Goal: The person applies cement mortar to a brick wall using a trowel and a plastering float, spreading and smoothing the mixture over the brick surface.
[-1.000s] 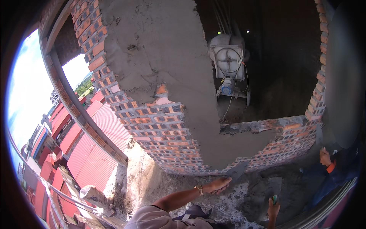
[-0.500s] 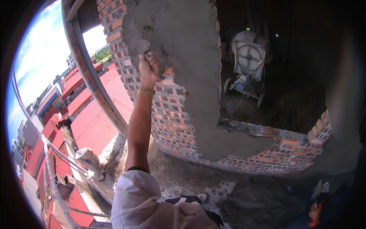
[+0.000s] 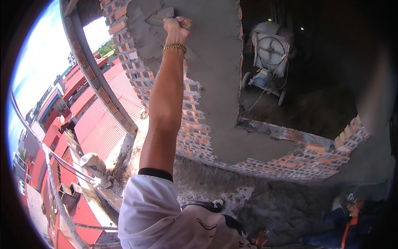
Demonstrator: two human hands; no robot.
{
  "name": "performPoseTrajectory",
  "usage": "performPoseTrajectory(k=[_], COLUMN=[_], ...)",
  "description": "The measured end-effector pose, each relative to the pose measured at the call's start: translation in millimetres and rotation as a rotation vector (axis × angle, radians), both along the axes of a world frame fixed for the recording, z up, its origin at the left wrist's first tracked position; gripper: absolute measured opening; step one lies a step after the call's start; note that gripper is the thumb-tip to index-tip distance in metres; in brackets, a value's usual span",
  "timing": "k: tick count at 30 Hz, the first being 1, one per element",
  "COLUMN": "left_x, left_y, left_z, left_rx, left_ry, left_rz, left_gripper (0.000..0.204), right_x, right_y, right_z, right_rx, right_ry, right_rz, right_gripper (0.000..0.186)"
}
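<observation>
My left arm reaches up the brick wall (image 3: pixel 192 103) with my left hand (image 3: pixel 176 27) closed on a trowel (image 3: pixel 158 15), its blade against wet grey plaster (image 3: pixel 217 58). The plaster spreads in a ragged patch over the red bricks and round the lower left of a dark opening. Low at the bottom, partly behind my shirt, my right hand (image 3: pixel 260 238) is closed on the green handle of a float (image 3: pixel 265 232); its blade is hidden.
A cement mixer (image 3: pixel 268 54) stands inside the opening. A co-worker's hand (image 3: pixel 353 209) and dark-clothed body are at lower right. Left are a concrete column (image 3: pixel 97 87), metal scaffold pipes (image 3: pixel 58 186), a sack (image 3: pixel 92 162) and red roofs below. A rough concrete floor (image 3: pixel 232 197) runs along the wall.
My left hand rose from low by the wall's base onto the upper plaster, then moved higher and rightward with the trowel. My right hand dropped behind my body. The co-worker's hand shifted lower.
</observation>
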State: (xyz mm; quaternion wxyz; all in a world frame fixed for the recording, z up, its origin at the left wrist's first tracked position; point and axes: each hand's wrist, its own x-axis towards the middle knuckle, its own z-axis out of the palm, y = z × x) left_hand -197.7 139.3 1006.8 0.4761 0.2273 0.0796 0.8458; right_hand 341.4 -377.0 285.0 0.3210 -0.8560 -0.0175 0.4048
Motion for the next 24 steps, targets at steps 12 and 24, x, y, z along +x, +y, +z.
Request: performPoseTrajectory(k=[12,24], left_x=[348.5,476.9], left_y=[-181.2,-185.2], left_z=[-315.6,-1092.4], left_rx=[-0.248,0.51], left_ry=[1.049,2.708], left_rz=[-0.353,-0.986], left_gripper=[0.053,0.047], right_x=[5.1,27.9], right_y=[29.8,-74.2], right_z=[57.2,-318.1], right_rx=[0.555,0.024], right_ry=[0.4,0.244], right_rz=[-0.105,0.034], right_gripper=[0.052,0.042])
